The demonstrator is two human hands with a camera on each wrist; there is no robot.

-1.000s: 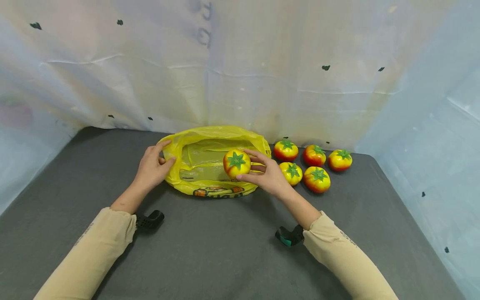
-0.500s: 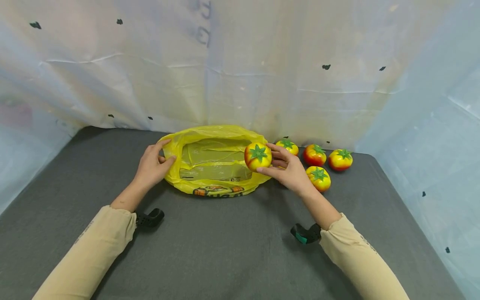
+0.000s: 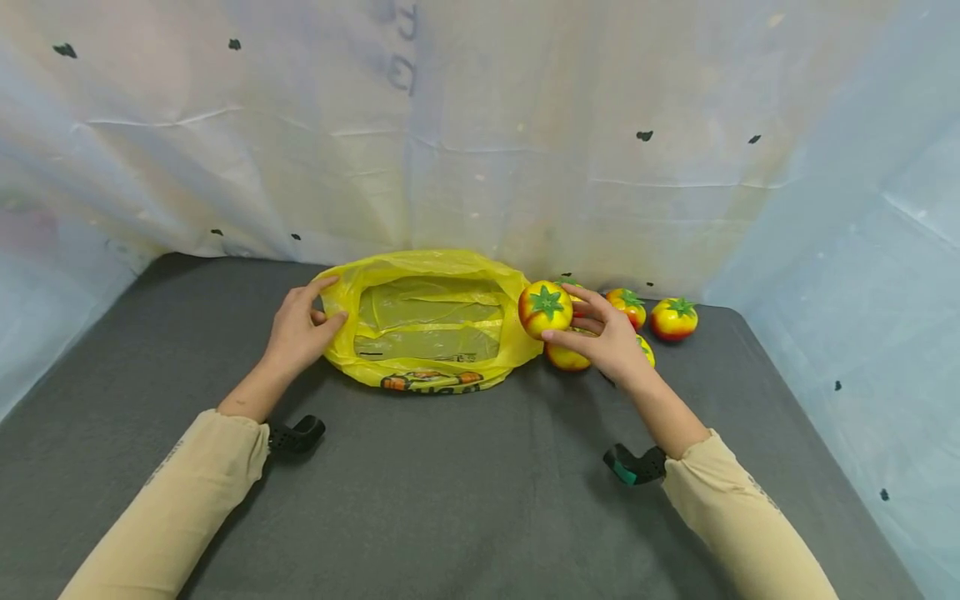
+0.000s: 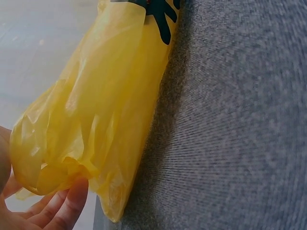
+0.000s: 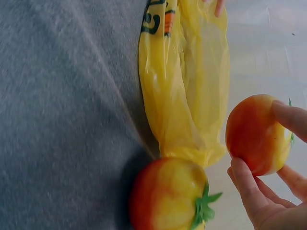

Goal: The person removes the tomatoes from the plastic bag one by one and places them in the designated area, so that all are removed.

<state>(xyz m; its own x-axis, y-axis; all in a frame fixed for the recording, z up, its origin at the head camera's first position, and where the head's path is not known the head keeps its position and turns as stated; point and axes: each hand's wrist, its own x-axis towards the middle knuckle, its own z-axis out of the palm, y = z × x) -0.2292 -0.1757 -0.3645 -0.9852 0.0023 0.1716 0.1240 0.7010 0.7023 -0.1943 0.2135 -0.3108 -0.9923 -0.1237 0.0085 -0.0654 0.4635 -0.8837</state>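
Observation:
A yellow plastic bag (image 3: 431, 379) lies on the table with its mouth spread wide. At its left rim my left hand (image 3: 303, 329) pinches the film between thumb and fingers, and the left wrist view shows the bag's gathered edge (image 4: 62, 172) there. My right hand (image 3: 611, 342) holds a yellow-red tomato (image 3: 545, 309) with a green star-shaped top, raised beside the bag's right rim. Under and behind that hand, several similar tomatoes (image 3: 673, 320) rest on the table, some partly covered. One tomato (image 5: 168, 196) sits close below the held one in the right wrist view.
The dark grey table (image 3: 450, 483) reaches back to a pale sheet wall (image 3: 480, 150). Sheets also rise at the left and right sides. A black wrist mount (image 3: 633, 465) juts out from the right wrist, another (image 3: 297, 435) from the left.
My right hand has carried the tomato rightwards, from over the bag's mouth to beside its right rim, above the other tomatoes. The left hand stays at the bag's left rim.

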